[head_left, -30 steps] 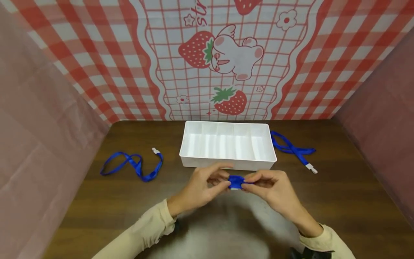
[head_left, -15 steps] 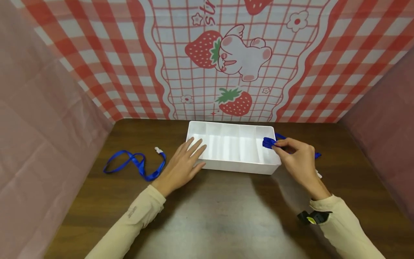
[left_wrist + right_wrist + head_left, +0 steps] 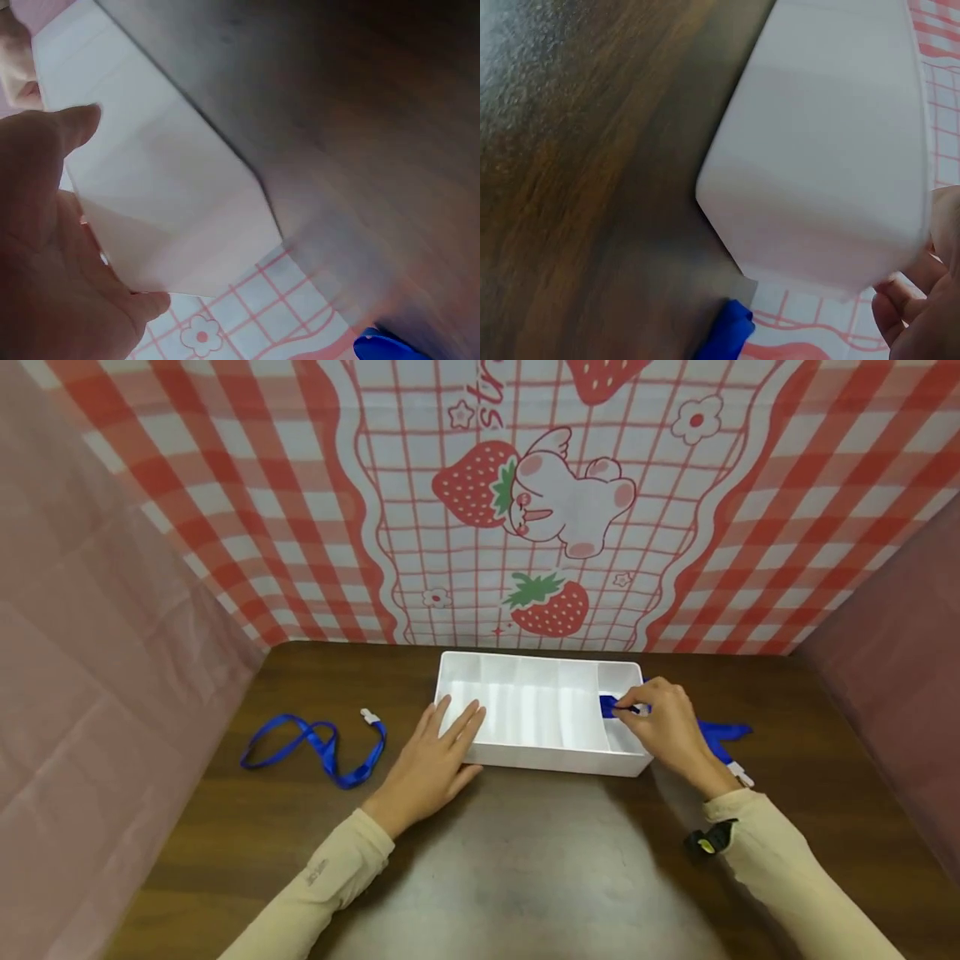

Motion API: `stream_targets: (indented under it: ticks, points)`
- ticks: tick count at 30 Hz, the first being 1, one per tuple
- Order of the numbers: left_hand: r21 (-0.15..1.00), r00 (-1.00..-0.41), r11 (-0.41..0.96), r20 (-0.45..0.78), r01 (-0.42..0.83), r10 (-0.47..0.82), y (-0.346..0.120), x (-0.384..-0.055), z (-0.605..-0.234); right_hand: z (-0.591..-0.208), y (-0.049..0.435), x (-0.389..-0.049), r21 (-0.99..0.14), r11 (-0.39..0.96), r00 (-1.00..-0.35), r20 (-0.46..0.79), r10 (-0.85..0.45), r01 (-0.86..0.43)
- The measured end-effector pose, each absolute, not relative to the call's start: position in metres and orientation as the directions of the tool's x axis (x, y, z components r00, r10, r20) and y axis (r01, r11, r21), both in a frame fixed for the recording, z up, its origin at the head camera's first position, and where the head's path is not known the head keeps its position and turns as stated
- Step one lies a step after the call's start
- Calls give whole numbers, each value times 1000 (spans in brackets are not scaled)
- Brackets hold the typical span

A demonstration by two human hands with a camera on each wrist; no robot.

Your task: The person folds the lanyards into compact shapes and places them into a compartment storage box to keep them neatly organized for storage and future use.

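One held strap: blue, folded, below the right fingertips, inside the box in its rightmost bay.
Right hand: thumb and fingers narrow, pinching that strap; from where I stand, the knuckles hide part of the fold.
Left hand: fingers spread wide over the box's left end, thumb by its near wall, gripping nothing; I take it to be steadying the box.
Step, as I judge it: settling the fold into the bay.
Good handling: best to press the fold onto the bay floor before parting the pinch, then lift straight up, since loose ribbon could spring open.
Edges: a divider stands just left of the right fingertips; the box's right rim runs under that hand and might catch it.
Room: most lies above the right fingers, and over the table on the wrist side of both hands.
Other straps: the right strap lies partly hidden behind the right hand; the left strap lies well left of the left fingers.
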State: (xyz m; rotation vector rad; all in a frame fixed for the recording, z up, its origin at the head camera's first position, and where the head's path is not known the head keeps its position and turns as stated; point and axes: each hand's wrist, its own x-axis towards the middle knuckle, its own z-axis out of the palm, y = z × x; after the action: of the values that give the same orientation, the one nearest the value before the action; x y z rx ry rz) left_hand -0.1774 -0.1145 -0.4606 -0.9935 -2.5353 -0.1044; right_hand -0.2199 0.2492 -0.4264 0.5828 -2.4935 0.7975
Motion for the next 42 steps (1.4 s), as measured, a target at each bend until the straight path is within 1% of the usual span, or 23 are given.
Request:
stream_targets:
  ticks: [5, 10, 12, 14, 16, 18, 21, 24, 26, 30, 34, 37, 42]
  points:
    - [-87, -678, 744, 354, 662, 645, -108, -170, -456, -435, 249, -222, -387, 744, -803, 495, -331, -545]
    - [-102, -689, 748, 324, 656, 648, -104, -170, -451, -434, 248, -227, -279, 792, -810, 423, -406, -543]
    - [-104, -696, 750, 310, 653, 648, -103, -170, -451, -432, 249, -227, -218, 817, -821, 365, -438, -533]
    - [-104, -702, 753, 299, 650, 647, -103, -170, -450, -428, 250, -225, -164, 840, -842, 276, -464, -517]
    - [-100, -707, 755, 292, 648, 645, -102, -169, -451, -421, 250, -221, -135, 858, -864, 178, -472, -496]
    - [-93, -708, 755, 288, 649, 644, -101, -169, -451, -412, 251, -216, -133, 872, -882, 98, -462, -471]
    - [-80, -711, 757, 291, 649, 640, -102, -170, -452, -400, 252, -207, -156, 876, -889, 59, -454, -457]
    - [-70, -717, 763, 299, 642, 630, -104, -169, -452, -391, 253, -198, -197, 854, -877, 87, -473, -481]
    - [-66, -720, 767, 303, 638, 625, -105, -169, -451, -388, 255, -192, -227, 830, -860, 139, -491, -510]
    - [-62, -719, 767, 306, 638, 623, -107, -168, -450, -383, 261, -180, -277, 785, -826, 296, -479, -554]
    - [-52, -723, 770, 308, 635, 618, -107, -168, -450, -377, 274, -168, -309, 776, -810, 425, -405, -550]
    - [-49, -729, 775, 307, 630, 612, -108, -169, -450, -371, 286, -161, -337, 795, -825, 460, -329, -505]
    - [-64, -733, 777, 292, 626, 615, -109, -173, -449, -366, 306, -159, -393, 828, -874, 435, -216, -400]
